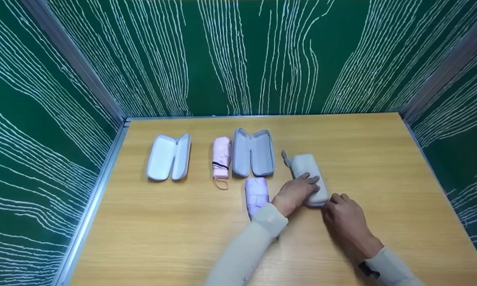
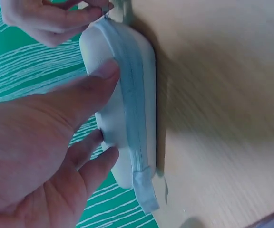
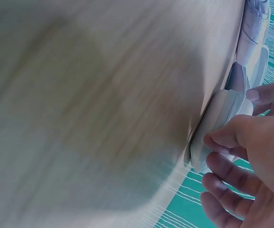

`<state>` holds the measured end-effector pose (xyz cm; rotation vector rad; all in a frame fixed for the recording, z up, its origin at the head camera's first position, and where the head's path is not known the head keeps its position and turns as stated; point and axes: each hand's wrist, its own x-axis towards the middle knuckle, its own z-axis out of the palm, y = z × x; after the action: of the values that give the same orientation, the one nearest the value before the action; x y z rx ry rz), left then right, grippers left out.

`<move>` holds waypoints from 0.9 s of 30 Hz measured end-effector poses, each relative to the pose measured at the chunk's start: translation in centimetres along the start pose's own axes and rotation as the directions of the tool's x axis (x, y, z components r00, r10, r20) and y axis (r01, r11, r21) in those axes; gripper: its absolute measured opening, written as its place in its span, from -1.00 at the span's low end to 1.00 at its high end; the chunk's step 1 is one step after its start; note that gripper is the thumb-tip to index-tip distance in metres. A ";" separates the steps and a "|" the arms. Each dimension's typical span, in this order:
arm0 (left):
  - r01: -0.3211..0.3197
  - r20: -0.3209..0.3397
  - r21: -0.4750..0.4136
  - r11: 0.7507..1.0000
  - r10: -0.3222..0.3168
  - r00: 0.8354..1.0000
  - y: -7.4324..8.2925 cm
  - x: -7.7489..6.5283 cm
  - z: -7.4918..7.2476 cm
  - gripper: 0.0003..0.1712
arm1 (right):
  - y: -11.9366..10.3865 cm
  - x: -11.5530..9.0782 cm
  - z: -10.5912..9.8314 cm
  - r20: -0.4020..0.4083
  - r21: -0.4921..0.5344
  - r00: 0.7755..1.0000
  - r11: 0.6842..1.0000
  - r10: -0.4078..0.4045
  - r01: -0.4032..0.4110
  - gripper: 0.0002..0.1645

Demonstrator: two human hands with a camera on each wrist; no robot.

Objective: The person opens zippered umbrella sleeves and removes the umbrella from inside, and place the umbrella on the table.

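A pale grey zippered case point(image 1: 305, 163) lies closed on the wooden table at centre right. My left hand point(image 1: 296, 194) holds it, fingers over its top and thumb by the zip band point(image 2: 134, 95). At the case's near end, my right hand point(image 1: 348, 218) pinches the small zipper pull point(image 2: 106, 13) between thumb and finger. A fabric tab point(image 2: 145, 192) sticks out from the far end. Left of the left wrist lies a folded purple umbrella point(image 1: 256, 192), partly hidden by the sleeve.
An open grey glasses case point(image 1: 262, 153) stands behind the purple umbrella. Beside it lies a folded pink umbrella point(image 1: 221, 153) with a wrist loop. Farther left is an open white-lined glasses case point(image 1: 161, 157). Green panels point(image 1: 218, 59) with white lines border the table point(image 1: 163, 230).
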<state>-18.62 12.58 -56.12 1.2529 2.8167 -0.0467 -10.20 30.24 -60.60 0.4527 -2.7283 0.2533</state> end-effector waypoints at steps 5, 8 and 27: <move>0.030 -0.040 0.056 0.998 -0.028 0.999 0.7 -0.1 0.3 -0.52 | 0.2 -0.1 0.1 -0.024 -0.027 1.000 0.999 -0.017 0.017 -0.88; 0.054 -0.044 0.083 0.995 -0.051 0.998 1.1 -0.1 0.4 -0.52 | 0.4 -0.1 0.1 -0.016 -0.058 1.000 0.998 -0.023 0.022 -0.88; 0.118 -0.075 0.158 0.980 -0.108 0.991 2.5 -0.1 1.3 -0.47 | -0.2 -0.4 0.1 0.001 -0.052 1.000 0.999 0.000 0.000 -0.85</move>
<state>-16.61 14.11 -57.46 1.1405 2.9917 -0.2500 -9.82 30.14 -60.81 0.4381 -2.7295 0.1818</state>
